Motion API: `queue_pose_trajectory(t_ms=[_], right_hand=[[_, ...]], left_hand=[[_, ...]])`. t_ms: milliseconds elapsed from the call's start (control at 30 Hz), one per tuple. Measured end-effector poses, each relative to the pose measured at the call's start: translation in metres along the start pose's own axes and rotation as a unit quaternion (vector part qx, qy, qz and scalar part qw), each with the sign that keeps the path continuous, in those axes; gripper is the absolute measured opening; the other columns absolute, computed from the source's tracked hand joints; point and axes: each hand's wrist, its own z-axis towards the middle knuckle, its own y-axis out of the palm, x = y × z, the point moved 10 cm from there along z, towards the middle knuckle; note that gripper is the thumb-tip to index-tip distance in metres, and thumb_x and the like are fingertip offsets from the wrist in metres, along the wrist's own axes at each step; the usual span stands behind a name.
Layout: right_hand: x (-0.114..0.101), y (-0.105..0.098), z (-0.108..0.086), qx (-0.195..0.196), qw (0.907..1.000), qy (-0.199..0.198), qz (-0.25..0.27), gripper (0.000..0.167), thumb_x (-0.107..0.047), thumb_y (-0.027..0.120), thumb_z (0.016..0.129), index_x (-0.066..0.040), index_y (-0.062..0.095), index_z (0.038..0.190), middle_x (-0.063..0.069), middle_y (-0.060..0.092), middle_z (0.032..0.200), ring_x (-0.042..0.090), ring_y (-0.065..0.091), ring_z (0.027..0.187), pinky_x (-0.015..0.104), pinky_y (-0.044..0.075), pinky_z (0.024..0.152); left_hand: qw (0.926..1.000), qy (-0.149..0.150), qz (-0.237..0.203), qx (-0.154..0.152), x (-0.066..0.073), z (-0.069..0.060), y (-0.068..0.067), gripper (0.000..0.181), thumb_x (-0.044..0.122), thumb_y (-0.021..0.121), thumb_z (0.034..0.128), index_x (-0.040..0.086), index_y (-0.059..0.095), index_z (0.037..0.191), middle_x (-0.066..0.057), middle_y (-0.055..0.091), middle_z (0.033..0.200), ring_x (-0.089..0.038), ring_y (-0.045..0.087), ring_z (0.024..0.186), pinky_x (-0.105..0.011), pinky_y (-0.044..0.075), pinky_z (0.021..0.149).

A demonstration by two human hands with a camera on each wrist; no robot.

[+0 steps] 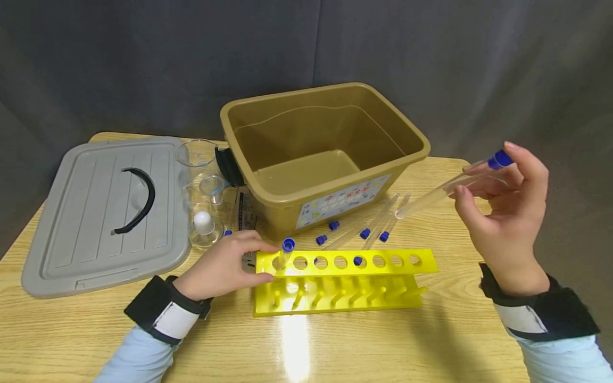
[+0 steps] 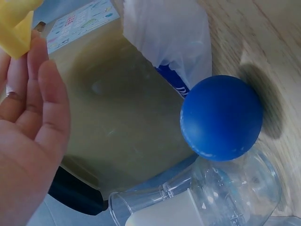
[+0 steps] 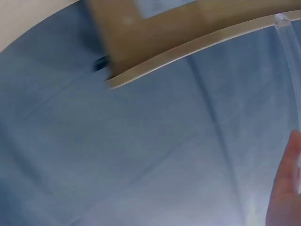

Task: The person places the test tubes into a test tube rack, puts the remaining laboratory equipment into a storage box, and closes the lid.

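Note:
A yellow test tube rack (image 1: pixel 330 273) lies across the front of the table. My left hand (image 1: pixel 227 267) grips its left end between thumb and fingers. One blue-capped test tube (image 1: pixel 287 250) stands in the leftmost hole, tilted slightly. Off to the right, my right hand (image 1: pixel 514 213) holds a clear test tube (image 1: pixel 423 202) in the air by its blue-capped end, the rounded bottom pointing down and left. Part of that tube (image 3: pixel 288 44) shows at the edge of the right wrist view. More blue-capped test tubes (image 1: pixel 383 221) lie behind the rack.
Behind the rack stands an open brown bin (image 1: pixel 282 197) with a label. A grey lid (image 1: pixel 105 213) with a black handle lies at left. Between them are a clear beaker (image 1: pixel 196 154), a funnel (image 1: pixel 213 186) and a flask with a ball-shaped stopper (image 2: pixel 221 117). A plastic bag (image 2: pixel 174 33) lies beside the bin.

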Motion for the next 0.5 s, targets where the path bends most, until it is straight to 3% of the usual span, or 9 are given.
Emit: queue_pose_trajectory(t_ms=[133,400,500], right_hand=[[-0.007,0.024,0.002,-0.028,0.9993,-0.005,0.023,0.046,0.009,0.068,0.076,0.012,0.04,0.113,0.004,0.063,0.095,0.01,0.066,0.08,0.014,0.05,0.076],[-0.014,0.066,-0.002,-0.105,0.9943,-0.016,0.007,0.055,-0.015,0.07,0.084,0.015,0.04,0.118,-0.001,0.063,0.097,0.007,0.063,0.083,0.013,0.05,0.076],[-0.017,0.086,-0.008,-0.141,0.9898,-0.013,-0.016,0.058,-0.025,0.066,0.087,0.016,0.04,0.119,0.002,0.061,0.093,0.003,0.062,0.082,0.013,0.05,0.074]], left_hand=[[1.0,0.001,-0.001,0.004,0.0,0.0,-0.001,0.042,0.027,0.08,0.0723,0.011,0.069,0.11,0.006,0.06,0.09,-0.013,0.054,0.078,-0.028,0.047,0.071],[1.0,0.003,-0.001,0.007,0.001,0.001,-0.003,0.041,0.027,0.079,0.0725,0.011,0.069,0.109,0.006,0.061,0.09,-0.013,0.056,0.078,-0.029,0.048,0.071],[1.0,0.002,0.001,0.007,0.001,0.0,-0.003,0.041,0.028,0.079,0.0725,0.012,0.069,0.109,0.006,0.061,0.09,-0.013,0.056,0.078,-0.029,0.048,0.072]])
